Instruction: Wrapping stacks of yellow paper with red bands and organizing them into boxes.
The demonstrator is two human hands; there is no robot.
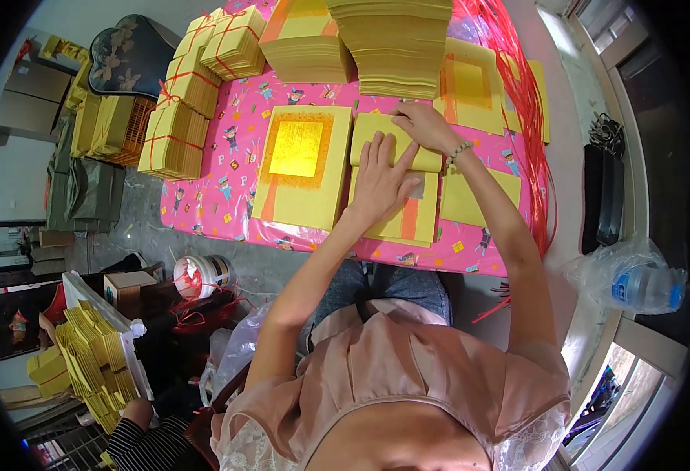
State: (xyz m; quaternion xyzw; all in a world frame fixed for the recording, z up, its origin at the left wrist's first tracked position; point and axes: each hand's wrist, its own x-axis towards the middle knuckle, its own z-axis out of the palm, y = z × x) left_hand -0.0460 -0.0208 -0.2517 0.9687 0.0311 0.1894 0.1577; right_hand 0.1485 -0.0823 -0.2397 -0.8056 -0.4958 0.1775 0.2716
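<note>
Both bare hands are on a yellow rectangular paper sheet with a folded-over plain flap (372,129), lying on the near part of the worktop (235,184), which is covered in glossy pink patterned cloth. Its lower portion shows an orange band and a small greyish square.

Left hand (384,177): palm down, fingers spread wide across the flap's near edge, thumb out to the right beside the greyish square. Right hand (427,125): at the far edge of the flap, fingers bent, a beaded bracelet (460,151) on the wrist; whether it pinches the paper or only presses, cannot tell.

Just left of the folded sheet: a flat yellow paper stack with an orange-bordered gold square (302,200). Just right: a plain yellow paper piece (478,196), partly beneath the right forearm. Beyond the hands: a tall stack of yellow paper (396,47), with a lower yellow paper stack (306,67) to its left. Far left of the worktop: yellow paper bundles tied with red string (176,141). Right side: a long hank of glossy red strands (529,125), hanging over the edge.

Off the worktop: white plastic bucket (200,276) at left, heap of folded yellow paper (98,345) at lower left, clear plastic bottle with blue cap (643,288) at right.
</note>
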